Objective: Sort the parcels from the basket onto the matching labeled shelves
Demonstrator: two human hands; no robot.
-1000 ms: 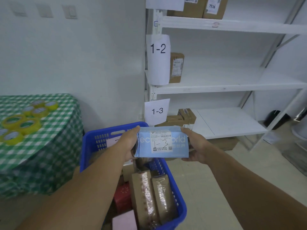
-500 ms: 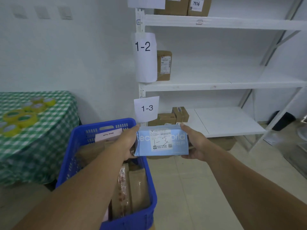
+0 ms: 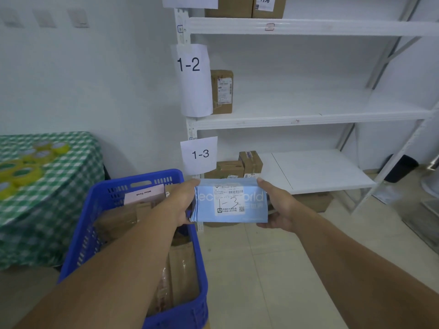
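I hold the pale blue parcel (image 3: pixel 230 201) between both hands, level and clear of everything else. My left hand (image 3: pixel 183 203) grips its left end, thumb on the top edge and fingers curled under. My right hand (image 3: pixel 276 207) grips the right end in the same way. The white sticker on the parcel faces me, with "1-3" handwritten across it.

At seven o'clock from the parcel, under my left forearm, sits the blue basket (image 3: pixel 133 184). Brown taped parcels (image 3: pixel 183 269) lie inside it, and a pink box (image 3: pixel 145 194) stands against its far wall.

At twelve o'clock, just above the parcel, hangs the paper sheet marked 1-3 (image 3: pixel 199 154) on the rack post. Behind it the lowest shelf (image 3: pixel 320 172) carries two brown boxes (image 3: pixel 250 162) at its left end.

Higher at twelve o'clock is the sheet marked 1-2 (image 3: pixel 193 79), with one upright brown box (image 3: pixel 222 91) beside it on the middle shelf. More boxes (image 3: pixel 247 5) stand on the top shelf, cut off by the frame.

At nine o'clock stands a table in green checked cloth (image 3: pixel 59 186), with yellow tape rolls (image 3: pixel 23 169) on it.
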